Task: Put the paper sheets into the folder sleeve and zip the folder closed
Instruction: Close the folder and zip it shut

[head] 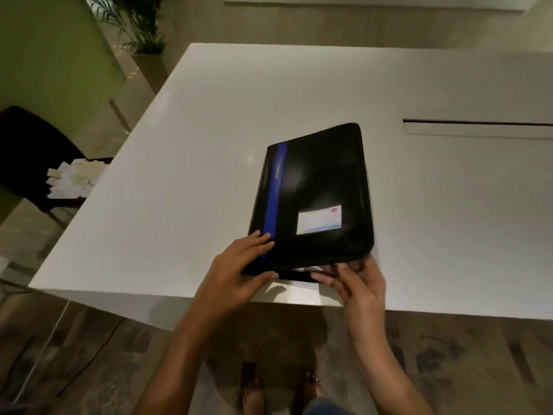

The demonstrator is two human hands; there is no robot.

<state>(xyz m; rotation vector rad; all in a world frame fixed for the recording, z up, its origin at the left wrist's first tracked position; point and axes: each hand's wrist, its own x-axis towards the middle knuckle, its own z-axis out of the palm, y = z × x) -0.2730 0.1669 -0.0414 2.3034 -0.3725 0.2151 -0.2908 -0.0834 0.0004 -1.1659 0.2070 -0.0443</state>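
A black zip folder [317, 187] with a blue stripe and a white label lies on the white table [209, 115], near its front edge. The cover is down but the near edge gapes, and a sliver of white paper [314, 268] shows inside. My left hand [236, 274] grips the folder's near left corner, fingers on the blue stripe and thumb along the bottom edge. At the near right corner my right hand [356, 283] holds the edge, its fingers curled under the cover. The zipper pull is not visible.
A dark chair [33, 154] at the left holds a pile of small paper slips [74, 178]. A long cable slot [478, 127] is cut into the table at the right. A potted plant [140, 28] stands beyond the far left corner.
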